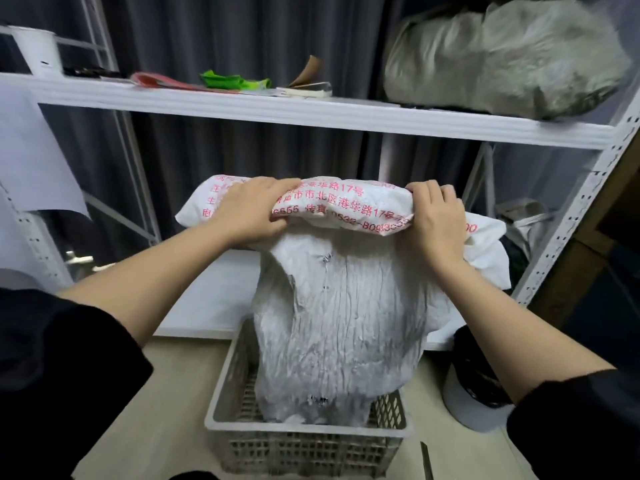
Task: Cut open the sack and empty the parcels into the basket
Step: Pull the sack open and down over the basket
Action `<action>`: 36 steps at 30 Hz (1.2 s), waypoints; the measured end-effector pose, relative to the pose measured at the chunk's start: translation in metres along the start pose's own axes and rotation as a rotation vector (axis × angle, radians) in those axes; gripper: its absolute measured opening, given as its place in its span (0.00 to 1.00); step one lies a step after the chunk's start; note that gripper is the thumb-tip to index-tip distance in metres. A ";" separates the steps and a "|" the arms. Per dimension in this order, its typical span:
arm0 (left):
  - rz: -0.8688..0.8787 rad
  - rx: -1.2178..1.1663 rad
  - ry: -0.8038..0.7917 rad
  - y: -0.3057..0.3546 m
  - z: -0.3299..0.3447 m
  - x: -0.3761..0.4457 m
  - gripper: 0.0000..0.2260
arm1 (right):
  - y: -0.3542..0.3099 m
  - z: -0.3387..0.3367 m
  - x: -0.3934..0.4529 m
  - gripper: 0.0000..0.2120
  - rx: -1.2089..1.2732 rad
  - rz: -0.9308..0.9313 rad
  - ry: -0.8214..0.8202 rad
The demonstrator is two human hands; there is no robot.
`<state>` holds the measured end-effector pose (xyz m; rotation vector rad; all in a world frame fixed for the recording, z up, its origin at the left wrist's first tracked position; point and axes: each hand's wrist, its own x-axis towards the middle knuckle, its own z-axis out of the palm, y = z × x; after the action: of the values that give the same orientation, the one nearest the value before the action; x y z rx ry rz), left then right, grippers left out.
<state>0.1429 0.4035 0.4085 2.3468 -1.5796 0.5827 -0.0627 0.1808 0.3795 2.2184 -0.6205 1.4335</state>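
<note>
A white woven sack (341, 320) with red printed lettering hangs upright, its lower end down inside a grey plastic lattice basket (304, 433) on the floor. My left hand (252, 211) grips the bunched upper end of the sack on the left. My right hand (434, 218) grips the same bunched end on the right. The sack bulges with its contents. A little white material shows at the sack's lower end in the basket; I cannot tell whether it is a parcel.
A white metal shelving rack (311, 114) stands right behind the basket. On its shelf lie a stuffed grey sack (502, 60), a green item (228, 81), papers and a white cylinder (36, 53). A white bin with black liner (474, 386) stands right of the basket.
</note>
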 end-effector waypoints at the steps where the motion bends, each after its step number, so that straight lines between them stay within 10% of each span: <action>1: -0.021 -0.071 -0.095 -0.001 -0.006 0.000 0.37 | 0.004 -0.001 0.001 0.14 0.040 0.007 -0.012; 9: -0.133 -0.514 -0.709 0.009 -0.024 0.010 0.53 | 0.007 -0.005 -0.017 0.16 0.284 -0.047 -0.028; 20: -0.141 0.045 -0.180 0.024 0.031 -0.011 0.16 | -0.016 0.007 -0.045 0.16 0.423 -0.034 -0.290; 31: -0.163 0.616 -0.305 -0.006 0.056 -0.038 0.15 | -0.073 0.017 -0.038 0.20 0.466 -0.178 -0.966; 36: -0.029 0.541 -0.038 0.016 0.053 -0.026 0.12 | -0.047 -0.004 -0.007 0.48 0.167 -0.177 -0.797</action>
<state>0.1292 0.3966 0.3489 2.7621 -1.5463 1.0777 -0.0407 0.2219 0.3695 2.8793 -0.5248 0.4844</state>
